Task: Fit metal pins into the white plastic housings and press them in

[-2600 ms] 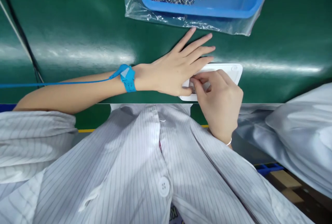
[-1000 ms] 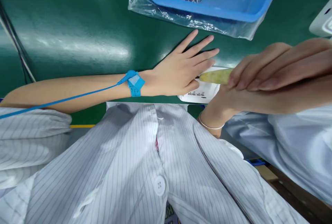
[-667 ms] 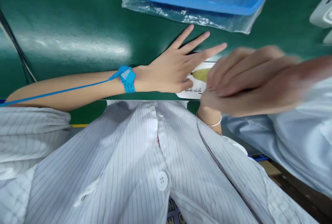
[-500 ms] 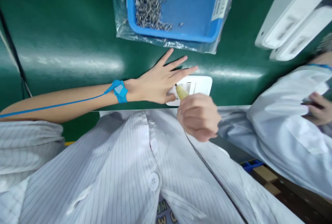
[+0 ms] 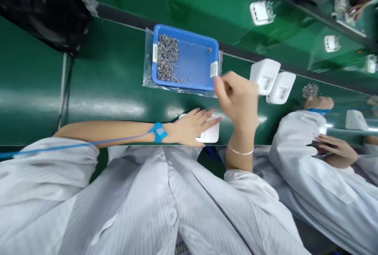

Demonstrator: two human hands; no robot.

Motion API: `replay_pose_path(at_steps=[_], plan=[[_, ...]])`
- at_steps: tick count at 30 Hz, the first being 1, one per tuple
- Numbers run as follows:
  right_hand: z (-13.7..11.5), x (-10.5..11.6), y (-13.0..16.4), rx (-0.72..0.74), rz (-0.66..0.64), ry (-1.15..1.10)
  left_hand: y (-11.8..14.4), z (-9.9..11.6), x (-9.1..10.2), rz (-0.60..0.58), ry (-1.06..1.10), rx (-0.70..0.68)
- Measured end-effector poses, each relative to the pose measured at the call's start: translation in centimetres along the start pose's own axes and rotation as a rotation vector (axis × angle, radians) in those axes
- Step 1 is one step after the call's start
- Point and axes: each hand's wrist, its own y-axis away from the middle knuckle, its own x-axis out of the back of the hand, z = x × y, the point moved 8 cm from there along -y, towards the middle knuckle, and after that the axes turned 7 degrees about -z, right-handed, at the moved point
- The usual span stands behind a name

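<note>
My left hand [image 5: 191,125] lies flat, fingers spread, on a white plastic device [image 5: 212,133] at the near edge of the green belt [image 5: 103,81], pinning it down. A blue wrist strap [image 5: 159,132] with a blue cord circles that wrist. My right hand [image 5: 238,98] is raised above the belt, fingers curled, beside the right corner of a blue tray [image 5: 196,64]. The hand is blurred, and whether it holds anything does not show. A pile of small metal screws [image 5: 167,58] fills the tray's left part.
Two more white devices [image 5: 271,80] lie on the belt right of the tray. A co-worker in a white coat [image 5: 313,176] sits at my right, a hand [image 5: 336,148] near the chest. A black object [image 5: 41,6] stands at the upper left.
The view has pulled back and up. My right hand left the white device and rose toward the tray's right corner; the yellowish tool is no longer visible. My left hand stays on the device.
</note>
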Motion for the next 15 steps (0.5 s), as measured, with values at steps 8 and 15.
replay_pose_path(at_steps=[8, 15], plan=[[2.1, -5.7, -6.7, 0.141, -0.247, 0.113, 4.8, -2.6, 6.7, 0.380, 0.164, 0.001], [0.9, -7.1, -6.6, 0.149, -0.272, 0.165, 6.4, -20.1, 19.7, 1.274, 0.135, 0.737]])
